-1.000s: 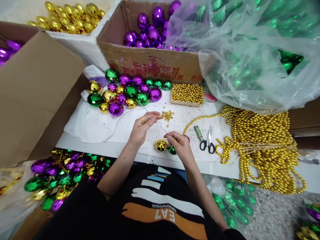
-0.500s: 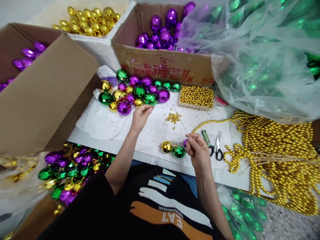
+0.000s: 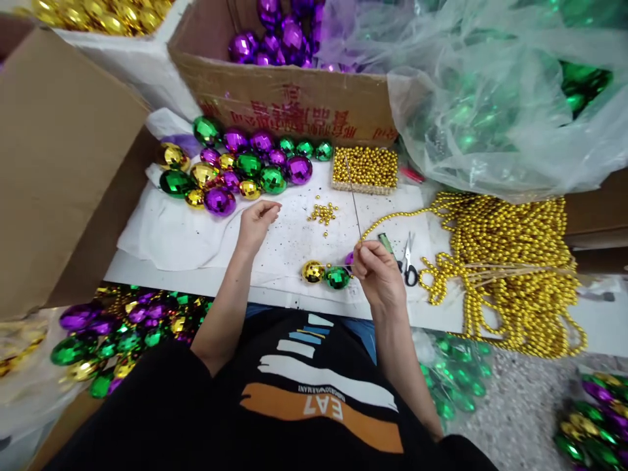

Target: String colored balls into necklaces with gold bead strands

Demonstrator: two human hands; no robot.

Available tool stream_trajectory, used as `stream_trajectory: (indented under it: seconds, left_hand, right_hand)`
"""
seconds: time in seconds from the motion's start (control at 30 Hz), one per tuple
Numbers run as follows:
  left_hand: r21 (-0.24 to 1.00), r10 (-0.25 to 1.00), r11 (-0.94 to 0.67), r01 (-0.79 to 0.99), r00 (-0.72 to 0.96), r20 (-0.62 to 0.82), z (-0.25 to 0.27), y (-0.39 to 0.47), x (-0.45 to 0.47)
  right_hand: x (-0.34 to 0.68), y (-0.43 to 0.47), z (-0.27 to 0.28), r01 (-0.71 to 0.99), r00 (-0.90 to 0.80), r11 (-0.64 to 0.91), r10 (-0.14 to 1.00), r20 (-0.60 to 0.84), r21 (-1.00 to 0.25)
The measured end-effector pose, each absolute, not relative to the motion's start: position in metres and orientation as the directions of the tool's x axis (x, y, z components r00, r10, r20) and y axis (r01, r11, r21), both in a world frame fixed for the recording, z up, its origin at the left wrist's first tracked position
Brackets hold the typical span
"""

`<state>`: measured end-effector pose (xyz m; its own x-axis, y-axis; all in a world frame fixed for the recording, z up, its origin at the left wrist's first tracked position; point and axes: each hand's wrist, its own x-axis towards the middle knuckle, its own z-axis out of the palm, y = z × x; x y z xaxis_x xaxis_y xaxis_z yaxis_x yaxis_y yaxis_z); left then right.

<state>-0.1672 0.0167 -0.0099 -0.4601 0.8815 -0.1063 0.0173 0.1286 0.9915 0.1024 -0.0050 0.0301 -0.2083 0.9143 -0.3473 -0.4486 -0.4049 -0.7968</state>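
My right hand (image 3: 380, 271) pinches a long thin needle (image 3: 354, 203), its far end pointing up over a box of small gold beads (image 3: 366, 169). Beside those fingers lie a gold faceted ball (image 3: 313, 271), a green one (image 3: 338, 277) and a partly hidden purple one (image 3: 349, 259), with a thin string running toward the hand. My left hand (image 3: 258, 226) is closed, thumb against fingers; whatever it may hold is too small to see. Just beyond it sits a group of green, purple and gold balls (image 3: 249, 165). Loose gold beads (image 3: 322, 213) lie between the hands.
Scissors (image 3: 408, 261) and a green-handled tool (image 3: 385, 242) lie right of my right hand. Gold bead strands (image 3: 510, 261) cover the table's right side. A carton of purple balls (image 3: 294, 98) stands behind, a plastic bag (image 3: 471, 98) at its right, another carton (image 3: 63, 163) at left.
The camera view has shifted, so the table sits further left and higher. The needle in my right hand has swung more upright. My left hand has drawn slightly away from the ball group.
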Motion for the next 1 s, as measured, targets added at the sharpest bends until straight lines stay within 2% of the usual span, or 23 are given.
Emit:
stream_trajectory:
  seconds: [0.33, 0.43, 0.53, 0.6, 0.67, 0.73, 0.83, 1.0]
  left_hand:
    - [0.983, 0.883, 0.172, 0.067, -0.452, -0.124, -0.02, 0.004, -0.173]
    - [0.982, 0.916, 0.17, 0.077, -0.38, -0.129, -0.019, 0.008, -0.16]
    - [0.984, 0.941, 0.108, 0.143, -0.335, -0.055, -0.015, 0.01, -0.151]
    - [0.967, 0.901, 0.046, 0.252, -0.428, 0.069, -0.009, 0.01, -0.155]
    - [0.928, 0.819, 0.028, 0.371, -0.541, 0.191, -0.003, 0.012, -0.165]
    - [0.888, 0.772, 0.048, 0.458, -0.582, 0.258, 0.001, 0.018, -0.177]
    - [0.79, 0.785, 0.134, 0.598, -0.551, 0.284, 0.003, 0.039, -0.184]
    - [0.502, 0.81, 0.337, 0.796, -0.517, 0.276, 0.0, 0.074, -0.176]
  right_hand:
    - [0.108, -0.014, 0.014, -0.32, -0.126, -0.339, 0.941, -0.315, -0.885]
    - [0.106, -0.019, 0.016, -0.309, -0.144, -0.357, 0.934, -0.328, -0.881]
    - [0.11, -0.02, 0.017, -0.324, -0.133, -0.358, 0.934, -0.332, -0.876]
    - [0.117, -0.018, 0.016, -0.353, -0.083, -0.337, 0.94, -0.33, -0.873]
    - [0.123, -0.016, 0.014, -0.373, -0.024, -0.313, 0.944, -0.328, -0.873]
    - [0.125, -0.014, 0.012, -0.376, -0.008, -0.306, 0.945, -0.327, -0.875]
    - [0.115, -0.016, 0.014, -0.358, -0.073, -0.324, 0.945, -0.32, -0.876]
    - [0.097, -0.025, 0.018, -0.315, -0.153, -0.374, 0.927, -0.342, -0.872]
